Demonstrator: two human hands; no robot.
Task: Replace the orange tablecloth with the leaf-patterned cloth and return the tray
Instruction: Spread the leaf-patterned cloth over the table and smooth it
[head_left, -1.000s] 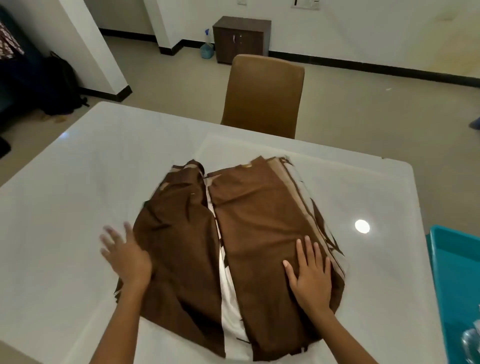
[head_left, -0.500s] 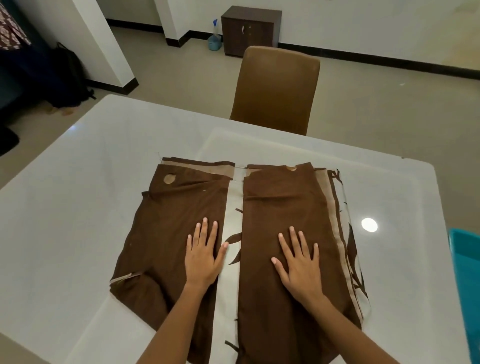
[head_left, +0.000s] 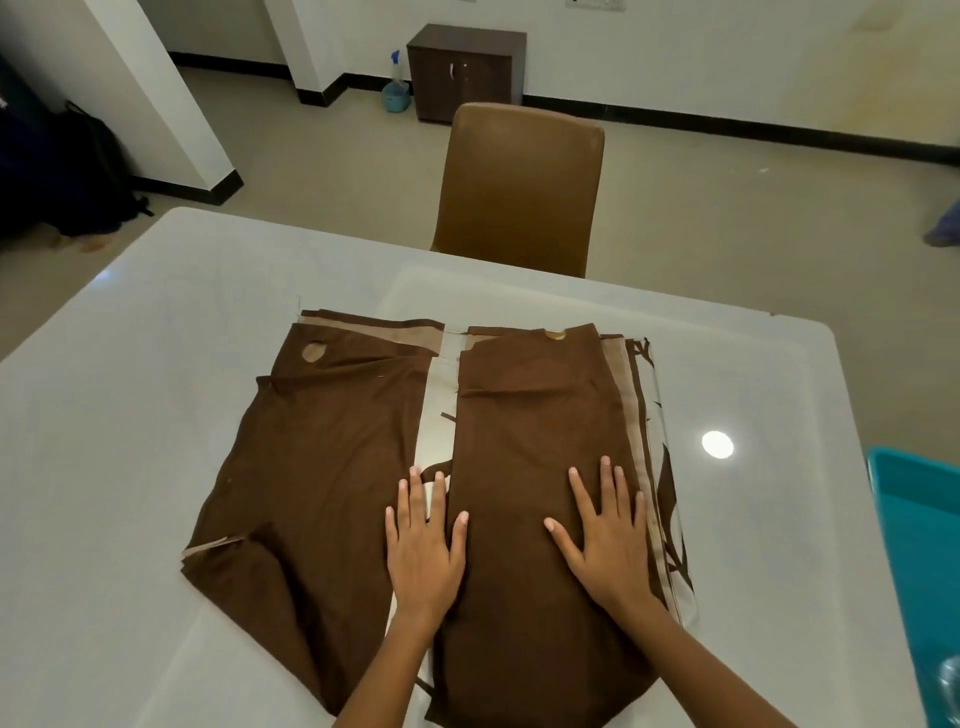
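1. While the leaf-patterned cloth (head_left: 332, 467) lies folded on the white tabletop (head_left: 119, 415), I see both hands flat on it.
2. My left hand (head_left: 423, 551) rests at the middle gap, fingers straight, holding nothing.
3. My right hand (head_left: 608, 545) presses the right fold, fingers spread, holding nothing.
4. The blue tray (head_left: 924, 525) sits at the right edge.

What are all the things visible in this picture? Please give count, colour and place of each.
cloth: one, brown with a pale leaf print, partly folded, middle of table
table: one, white, glossy, foreground
tray: one, teal, right edge
chair: one, brown, behind table
cabinet: one, dark brown, by far wall
spray bottle: one, blue, left of cabinet
bag: one, black, floor at left
left hand: open, flat on cloth
right hand: open, flat on cloth
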